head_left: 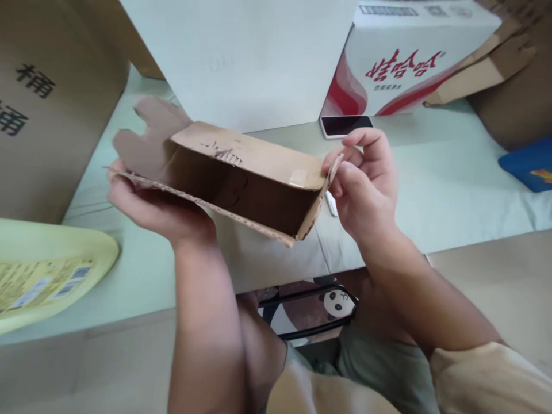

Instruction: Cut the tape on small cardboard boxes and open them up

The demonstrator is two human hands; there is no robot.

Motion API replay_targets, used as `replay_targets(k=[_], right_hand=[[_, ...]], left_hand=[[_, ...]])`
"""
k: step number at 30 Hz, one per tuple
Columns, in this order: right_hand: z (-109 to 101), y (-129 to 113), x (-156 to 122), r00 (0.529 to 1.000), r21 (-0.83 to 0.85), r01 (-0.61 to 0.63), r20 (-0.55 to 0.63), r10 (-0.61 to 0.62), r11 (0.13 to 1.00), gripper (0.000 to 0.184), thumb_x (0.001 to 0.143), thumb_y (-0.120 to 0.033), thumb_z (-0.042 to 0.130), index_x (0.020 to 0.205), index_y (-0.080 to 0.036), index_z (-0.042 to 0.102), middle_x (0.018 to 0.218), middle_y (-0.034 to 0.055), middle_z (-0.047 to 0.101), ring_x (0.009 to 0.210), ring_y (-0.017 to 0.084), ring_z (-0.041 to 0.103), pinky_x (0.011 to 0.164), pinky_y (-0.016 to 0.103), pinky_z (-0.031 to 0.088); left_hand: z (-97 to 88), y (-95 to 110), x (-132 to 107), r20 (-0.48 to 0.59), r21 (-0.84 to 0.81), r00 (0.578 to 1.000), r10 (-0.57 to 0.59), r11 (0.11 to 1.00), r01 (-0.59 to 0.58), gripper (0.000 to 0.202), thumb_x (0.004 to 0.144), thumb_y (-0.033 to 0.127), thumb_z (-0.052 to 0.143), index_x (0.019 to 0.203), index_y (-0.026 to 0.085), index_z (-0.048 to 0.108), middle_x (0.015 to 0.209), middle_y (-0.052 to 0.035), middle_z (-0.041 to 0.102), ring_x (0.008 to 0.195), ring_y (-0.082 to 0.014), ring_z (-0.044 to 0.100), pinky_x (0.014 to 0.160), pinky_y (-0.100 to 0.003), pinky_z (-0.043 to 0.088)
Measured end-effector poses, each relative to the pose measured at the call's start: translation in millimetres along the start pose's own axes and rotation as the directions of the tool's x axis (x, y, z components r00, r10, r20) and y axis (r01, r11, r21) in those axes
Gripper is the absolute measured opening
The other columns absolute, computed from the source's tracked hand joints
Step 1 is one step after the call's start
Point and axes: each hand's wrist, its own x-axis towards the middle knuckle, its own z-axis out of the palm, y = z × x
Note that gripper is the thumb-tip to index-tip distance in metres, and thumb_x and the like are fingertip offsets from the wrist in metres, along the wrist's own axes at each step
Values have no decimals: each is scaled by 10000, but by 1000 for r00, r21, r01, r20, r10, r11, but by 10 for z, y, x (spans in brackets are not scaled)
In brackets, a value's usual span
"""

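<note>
A small brown cardboard box [259,155] is held tilted above the pale green cloth, its long open side facing me and its inside dark. At its left end a notched flap [149,135] stands out. My left hand [159,215] supports the box from below at the left, fingers wrapped round its lower edge. With thumb and fingers, my right hand [362,178] pinches the flap edge at the box's right end. Clear tape and torn print mark the top panel. Just beyond my right hand lies a phone [347,125], and a small white item [331,204] is partly hidden beside it.
A white carton with red waves [401,63] stands at the back. Large brown cartons [56,115] are at the left, with a yellow-green bottle [52,273] nearer me. A blue item [528,164] lies at the right. Below the table edge is a panda-patterned item [310,310].
</note>
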Motion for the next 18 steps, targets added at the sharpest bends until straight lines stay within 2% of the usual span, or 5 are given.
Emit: replay_targets(k=[5, 9, 13, 16, 18], right_hand=[[-130, 148, -80, 999, 18, -25, -19, 26, 1000, 454, 930, -719, 513, 1129, -310, 518, 978, 53, 622, 829, 205, 643, 676, 337, 515], [-198, 284, -118, 993, 75, 99, -71, -94, 992, 424, 897, -690, 579, 1047, -295, 546, 1016, 64, 587, 937, 231, 622, 786, 367, 542], [-325, 378, -141, 971, 49, 239, -43, -237, 970, 470, 886, -742, 541, 912, -274, 578, 1115, 97, 561, 1109, 301, 599, 950, 468, 537], [-407, 428, -156, 959, -35, 282, 34, -281, 959, 576, 916, -767, 421, 769, -251, 629, 1192, 113, 546, 1183, 339, 576, 1035, 533, 508], [-438, 443, -163, 955, -51, 287, 97, -281, 957, 626, 932, -763, 363, 815, -265, 723, 1266, 104, 537, 1211, 341, 571, 1059, 541, 502]], left_hand=[[127, -92, 26, 10, -25, 983, 184, 983, -184, 394, 1069, 443, 353, 772, 201, 444, 830, -3, 525, 890, -151, 635, 795, -271, 526], [157, -163, 66, 45, -97, 876, 480, 875, -474, 388, 1057, 246, 219, 711, 200, 388, 758, -2, 448, 817, -123, 597, 788, -244, 512], [206, -177, 20, 116, -83, 800, 588, 809, -582, 399, 1083, 221, 169, 898, 170, 519, 759, 24, 447, 786, -101, 593, 806, -235, 491], [267, -161, -37, 99, -71, 817, 569, 823, -564, 415, 1084, 215, 146, 880, 176, 505, 716, 26, 396, 759, -90, 553, 789, -202, 473], [301, -143, -72, -17, -85, 906, 424, 902, -423, 355, 1093, 262, 195, 871, 191, 464, 788, 36, 418, 773, -45, 538, 810, -153, 463]])
